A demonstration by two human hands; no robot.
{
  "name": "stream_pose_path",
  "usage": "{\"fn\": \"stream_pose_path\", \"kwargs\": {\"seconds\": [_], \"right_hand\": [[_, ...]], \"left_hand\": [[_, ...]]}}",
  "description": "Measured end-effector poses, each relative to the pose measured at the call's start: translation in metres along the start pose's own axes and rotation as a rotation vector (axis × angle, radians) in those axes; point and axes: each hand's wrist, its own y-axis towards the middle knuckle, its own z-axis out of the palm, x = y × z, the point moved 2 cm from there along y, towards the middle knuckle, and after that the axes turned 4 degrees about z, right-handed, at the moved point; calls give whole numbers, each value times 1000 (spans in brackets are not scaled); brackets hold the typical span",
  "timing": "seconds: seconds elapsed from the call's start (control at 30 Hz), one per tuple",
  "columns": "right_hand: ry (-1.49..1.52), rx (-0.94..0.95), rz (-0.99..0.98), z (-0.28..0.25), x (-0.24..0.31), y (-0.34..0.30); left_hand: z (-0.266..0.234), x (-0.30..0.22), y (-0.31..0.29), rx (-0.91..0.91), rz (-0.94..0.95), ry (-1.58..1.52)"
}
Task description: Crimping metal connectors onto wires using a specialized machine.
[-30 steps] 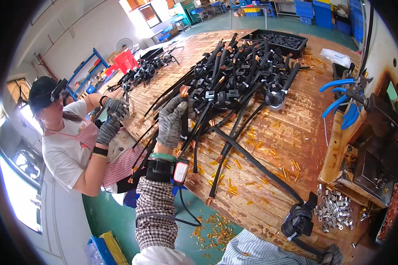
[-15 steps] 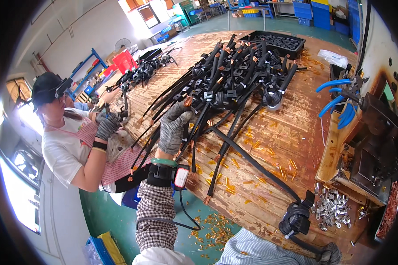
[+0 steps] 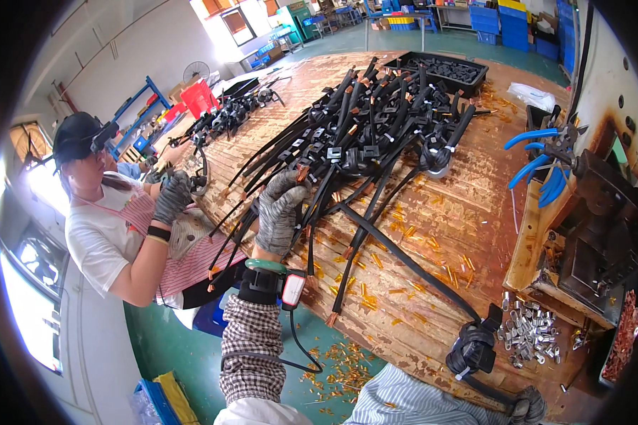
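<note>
My left hand, in a grey knitted glove, is at the near left edge of the cable pile. Its fingers are curled round a black cable, whose bare copper end shows at the fingertips. Low at the right, partly cut off by the frame's rim, my gloved right hand is closed on the lower end of another black cable. That cable passes through a taped black coil with a black clip. A long black cable runs from the coil up to the pile.
Many black cables with copper ends cover the wooden table, beside scattered amber bits. At right are blue-handled pliers, a dark metal press and silver terminals. A co-worker sits at left.
My left hand has dropped slightly toward me, the copper end moving with it. My right hand has barely moved. The co-worker's gloved hand has shifted a little.
</note>
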Motion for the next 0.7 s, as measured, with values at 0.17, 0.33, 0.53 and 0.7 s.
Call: {"fn": "stream_pose_path", "kwargs": {"seconds": [0.17, 0.33, 0.53, 0.7], "right_hand": [[-21, -8, 1, 0, 1, -1], [-21, 25, -24, -2, -2, -2], [-68, -10, -58, 1, -5, -6], [-87, -23, -33, 1, 1, -5]], "left_hand": [[-2, 4, 0, -33, -22, -46], [-5, 7, 1, -46, 18, -76], [-12, 8, 0, 10, 57, 18], [-14, 6, -1, 39, 2, -30]]}}
